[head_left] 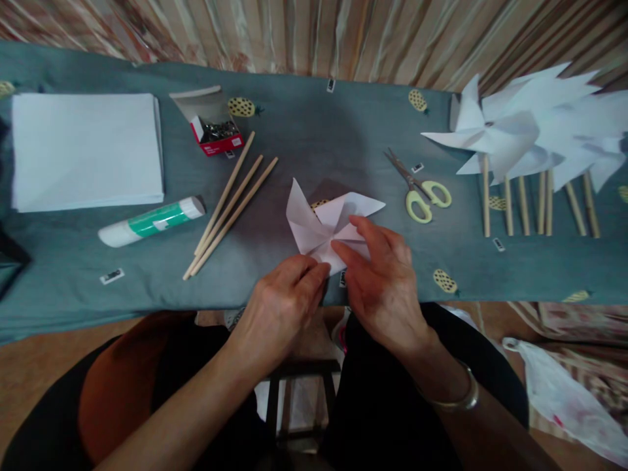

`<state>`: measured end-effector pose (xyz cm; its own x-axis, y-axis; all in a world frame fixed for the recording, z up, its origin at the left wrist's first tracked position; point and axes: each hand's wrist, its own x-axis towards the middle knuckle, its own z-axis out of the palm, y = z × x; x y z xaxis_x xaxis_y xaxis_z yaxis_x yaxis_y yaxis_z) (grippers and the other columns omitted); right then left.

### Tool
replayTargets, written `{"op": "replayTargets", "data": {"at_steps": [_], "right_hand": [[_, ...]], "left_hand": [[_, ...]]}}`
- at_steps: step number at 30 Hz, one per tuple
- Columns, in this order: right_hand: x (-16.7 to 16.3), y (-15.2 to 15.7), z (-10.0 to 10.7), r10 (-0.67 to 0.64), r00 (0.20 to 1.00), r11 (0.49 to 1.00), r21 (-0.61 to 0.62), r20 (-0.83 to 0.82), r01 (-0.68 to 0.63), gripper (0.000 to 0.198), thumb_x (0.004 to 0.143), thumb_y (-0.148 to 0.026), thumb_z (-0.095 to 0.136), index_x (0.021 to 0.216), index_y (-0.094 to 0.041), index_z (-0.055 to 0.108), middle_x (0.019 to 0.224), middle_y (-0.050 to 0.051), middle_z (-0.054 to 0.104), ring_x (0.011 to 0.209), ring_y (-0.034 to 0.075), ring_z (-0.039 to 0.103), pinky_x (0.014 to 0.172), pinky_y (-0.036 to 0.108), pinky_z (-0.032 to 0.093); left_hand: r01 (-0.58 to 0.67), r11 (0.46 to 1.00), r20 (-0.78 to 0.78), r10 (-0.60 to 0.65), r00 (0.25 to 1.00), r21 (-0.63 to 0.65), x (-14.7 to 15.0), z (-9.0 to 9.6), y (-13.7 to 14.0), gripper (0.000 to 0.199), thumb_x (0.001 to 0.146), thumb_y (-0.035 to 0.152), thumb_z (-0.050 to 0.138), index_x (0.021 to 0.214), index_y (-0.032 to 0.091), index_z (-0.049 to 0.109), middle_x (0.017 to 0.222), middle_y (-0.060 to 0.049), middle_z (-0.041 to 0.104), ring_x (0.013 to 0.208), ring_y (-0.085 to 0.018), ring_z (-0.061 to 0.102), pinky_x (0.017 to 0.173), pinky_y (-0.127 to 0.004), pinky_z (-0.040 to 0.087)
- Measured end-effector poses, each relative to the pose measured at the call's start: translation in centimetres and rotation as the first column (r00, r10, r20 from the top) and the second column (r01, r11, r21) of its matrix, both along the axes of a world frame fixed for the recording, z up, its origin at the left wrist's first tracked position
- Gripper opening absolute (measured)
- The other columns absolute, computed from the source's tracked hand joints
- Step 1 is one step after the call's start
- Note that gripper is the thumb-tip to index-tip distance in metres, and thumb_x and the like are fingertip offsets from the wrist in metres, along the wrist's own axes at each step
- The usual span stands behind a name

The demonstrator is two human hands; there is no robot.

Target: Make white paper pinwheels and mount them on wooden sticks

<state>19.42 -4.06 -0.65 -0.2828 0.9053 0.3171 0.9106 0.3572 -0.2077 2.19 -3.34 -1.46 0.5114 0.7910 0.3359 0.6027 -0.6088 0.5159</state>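
Note:
A white paper pinwheel (321, 232) lies near the front of the table, its blades partly folded up. My left hand (287, 291) is closed, pinching its near edge between thumb and fingers. Over its right side is my right hand (383, 281), fingers apart, with one fingertip at the pinwheel's centre and another on a right-hand blade. That hand covers part of the paper. Yellow-handled scissors (417, 186) lie to the right, beyond my right hand. Three wooden sticks (230, 212) rest to the left of the pinwheel.
A stack of white paper (88, 150) and a glue stick (152, 222) are at the left. An open red box (220, 140) holds small metal pieces. Several finished pinwheels on sticks (515, 137) lie at the right. The blue-green tablecloth (314, 288) ends just before my lap.

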Motion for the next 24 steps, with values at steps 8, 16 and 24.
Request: {"op": "replayTargets", "data": {"at_steps": [8, 16, 24], "right_hand": [[-0.11, 0.11, -0.23, -0.003, 1.000, 1.000, -0.004, 0.018, 0.003, 0.030, 0.092, -0.013, 0.042, 0.111, -0.018, 0.065, 0.140, 0.013, 0.047, 0.120, 0.029, 0.043, 0.096, 0.047, 0.044], [-0.22, 0.11, -0.26, -0.009, 1.000, 1.000, -0.030, 0.009, 0.009, 0.032, 0.090, -0.010, 0.041, 0.110, -0.019, 0.064, 0.141, 0.013, 0.047, 0.122, 0.030, 0.042, 0.097, 0.049, 0.041], [-0.49, 0.22, -0.31, -0.033, 0.995, 0.999, -0.010, 0.089, 0.034, 0.031, 0.090, -0.009, 0.042, 0.109, -0.020, 0.064, 0.141, 0.011, 0.048, 0.119, 0.027, 0.045, 0.091, 0.045, 0.042]], "left_hand": [[-0.008, 1.000, 0.001, 0.008, 1.000, -0.002, 0.01, -0.05, -0.01, 0.018, 0.090, 0.012, 0.056, 0.105, 0.008, 0.065, 0.093, -0.009, 0.068, 0.080, -0.017, 0.067, 0.071, -0.027, 0.059], [-0.018, 1.000, -0.003, 0.018, 1.000, 0.004, 0.06, -0.05, -0.06, 0.018, 0.089, 0.011, 0.057, 0.105, 0.008, 0.065, 0.093, -0.010, 0.068, 0.080, -0.018, 0.067, 0.071, -0.029, 0.060], [-0.023, 1.000, -0.007, 0.024, 1.000, 0.009, 0.20, 0.24, 0.12, 0.017, 0.092, 0.013, 0.052, 0.101, 0.009, 0.066, 0.090, -0.008, 0.069, 0.076, -0.016, 0.067, 0.068, -0.026, 0.059]]}}
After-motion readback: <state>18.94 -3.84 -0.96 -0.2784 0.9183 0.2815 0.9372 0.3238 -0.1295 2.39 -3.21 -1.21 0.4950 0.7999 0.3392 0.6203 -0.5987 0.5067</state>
